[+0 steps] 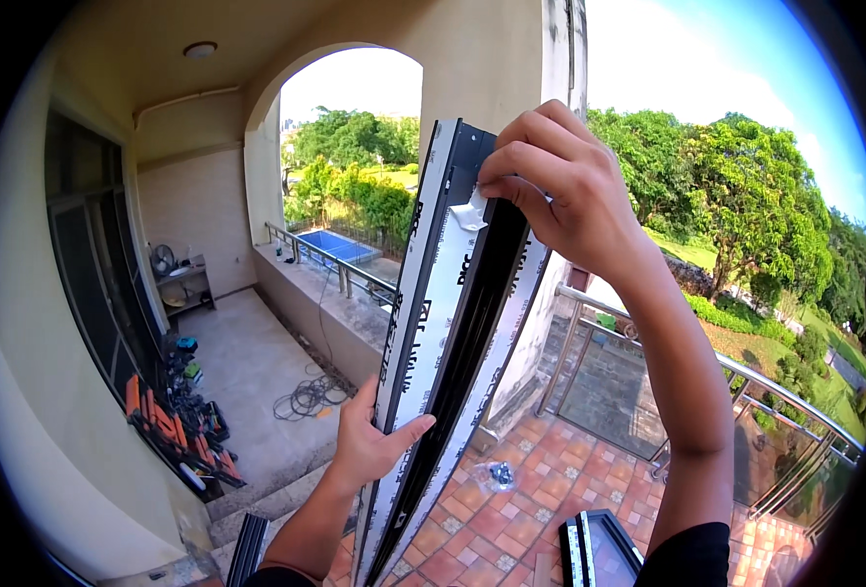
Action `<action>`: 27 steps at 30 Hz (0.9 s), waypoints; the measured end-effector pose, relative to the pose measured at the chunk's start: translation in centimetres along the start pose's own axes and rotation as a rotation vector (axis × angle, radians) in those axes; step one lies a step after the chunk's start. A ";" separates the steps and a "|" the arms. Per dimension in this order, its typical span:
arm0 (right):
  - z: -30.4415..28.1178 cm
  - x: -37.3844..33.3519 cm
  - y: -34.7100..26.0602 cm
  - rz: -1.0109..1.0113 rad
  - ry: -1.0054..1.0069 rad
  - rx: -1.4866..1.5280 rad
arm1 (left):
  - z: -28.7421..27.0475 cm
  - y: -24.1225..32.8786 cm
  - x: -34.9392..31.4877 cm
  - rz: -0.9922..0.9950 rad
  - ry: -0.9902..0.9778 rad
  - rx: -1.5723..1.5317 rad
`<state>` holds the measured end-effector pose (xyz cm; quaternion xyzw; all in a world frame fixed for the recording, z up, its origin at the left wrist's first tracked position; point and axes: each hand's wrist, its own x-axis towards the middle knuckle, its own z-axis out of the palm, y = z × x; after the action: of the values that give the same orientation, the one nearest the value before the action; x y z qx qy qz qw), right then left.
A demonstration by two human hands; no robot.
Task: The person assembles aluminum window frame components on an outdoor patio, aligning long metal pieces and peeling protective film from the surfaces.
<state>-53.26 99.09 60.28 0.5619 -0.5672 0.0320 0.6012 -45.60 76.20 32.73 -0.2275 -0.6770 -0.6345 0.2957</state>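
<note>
A long black metal profile (464, 333), much of it covered in white printed protective film, stands tilted before me, its top end up near the pillar. Low on its left side, my left hand (379, 435) wraps round it, thumb across the film-covered face. Up at the top end, my right hand (555, 181) pinches a loose, curled flap of the white film (469, 213). Bare black metal shows above that flap. The profile's lower end runs out of the picture at the bottom edge.
Below right lies a black-framed panel (599, 548) on red tiles. A small plastic bag (500, 476) is near it. Steps (232, 523) drop left to a balcony floor with coiled cable (311, 396), tools (186, 430) and a fan (163, 259). A metal railing (746, 377) curves along the right.
</note>
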 end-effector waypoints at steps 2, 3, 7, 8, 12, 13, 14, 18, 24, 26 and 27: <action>-0.1 0.5 -0.3 -0.017 -0.004 -0.043 | -0.1 0.2 -0.1 -0.014 0.003 0.004; 0.0 0.7 -0.4 -0.032 -0.009 -0.089 | -0.1 0.4 -0.2 -0.026 0.003 0.006; 0.8 0.5 -1.8 0.029 -0.046 -0.148 | -0.1 0.6 -0.3 -0.023 0.011 0.002; 1.2 -0.1 -2.3 0.127 -0.020 -0.080 | -0.1 0.6 -0.4 -0.022 0.026 0.007; 1.8 -2.2 -4.9 0.340 0.049 0.105 | 0.1 0.6 -0.4 -0.038 0.012 0.018; 2.1 -2.7 -5.6 0.406 0.082 0.187 | 0.2 0.6 -0.3 -0.035 0.008 0.015; 2.5 -3.1 -6.3 0.462 0.099 0.242 | 0.2 0.6 -0.4 -0.038 0.014 0.014; 2.3 -4.4 -10.5 0.399 -0.008 0.469 | 0.1 0.4 -0.4 -0.066 0.028 0.052; -0.4 -7.3 -6.1 0.613 0.172 0.402 | -0.6 0.1 0.0 -0.017 0.053 -0.026; -0.1 -7.8 -3.3 0.750 0.296 0.350 | -0.4 0.1 0.1 -0.007 0.030 -0.039; 0.0 -7.7 -2.6 0.823 0.344 0.363 | -0.2 0.3 0.0 -0.016 0.028 -0.064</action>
<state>-54.25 102.72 53.13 0.3732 -0.6200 0.4583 0.5160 -45.35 76.01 32.96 -0.2224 -0.6538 -0.6614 0.2927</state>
